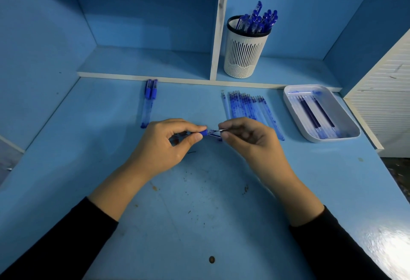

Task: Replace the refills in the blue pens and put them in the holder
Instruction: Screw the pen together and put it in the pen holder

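Over the blue counter (pixel 199 213), the left hand (pixel 165 146) grips a blue-gripped clear plastic pen (pixel 203 133) steady while the right hand (pixel 250 140) pinches its tip end, probably to twist it.

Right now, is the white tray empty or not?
Not empty: the white tray holds a few dark blue refills, lying flat along its floor.
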Motion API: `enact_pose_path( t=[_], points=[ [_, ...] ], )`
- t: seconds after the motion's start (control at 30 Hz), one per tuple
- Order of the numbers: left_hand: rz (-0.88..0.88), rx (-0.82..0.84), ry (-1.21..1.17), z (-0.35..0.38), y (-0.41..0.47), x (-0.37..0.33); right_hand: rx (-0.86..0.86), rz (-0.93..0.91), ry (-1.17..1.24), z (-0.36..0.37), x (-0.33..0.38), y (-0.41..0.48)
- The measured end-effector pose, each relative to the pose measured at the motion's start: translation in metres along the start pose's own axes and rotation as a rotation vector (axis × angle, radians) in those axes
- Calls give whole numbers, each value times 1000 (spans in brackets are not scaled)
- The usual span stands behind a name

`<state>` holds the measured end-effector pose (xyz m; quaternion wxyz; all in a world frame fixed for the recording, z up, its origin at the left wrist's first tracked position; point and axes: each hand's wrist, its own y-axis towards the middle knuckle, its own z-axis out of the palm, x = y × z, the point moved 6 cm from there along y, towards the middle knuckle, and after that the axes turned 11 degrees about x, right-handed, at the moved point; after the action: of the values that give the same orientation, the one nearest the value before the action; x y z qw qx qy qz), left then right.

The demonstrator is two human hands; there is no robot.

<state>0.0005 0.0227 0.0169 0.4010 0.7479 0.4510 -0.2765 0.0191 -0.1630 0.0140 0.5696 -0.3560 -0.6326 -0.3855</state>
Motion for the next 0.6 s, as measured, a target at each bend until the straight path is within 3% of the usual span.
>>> enact_pose_path(
  t=[0.17,0.4,0.6],
  points=[
    [1,-9,33,1,0,1,-69,36,-22,-17,-5,-2],
    [28,11,70,4,-1,1,-41,83,-433,-24,-16,-4],
    [15,36,55,9,-1,3,-4,6,-663,-14,-7,-2]
  ],
)
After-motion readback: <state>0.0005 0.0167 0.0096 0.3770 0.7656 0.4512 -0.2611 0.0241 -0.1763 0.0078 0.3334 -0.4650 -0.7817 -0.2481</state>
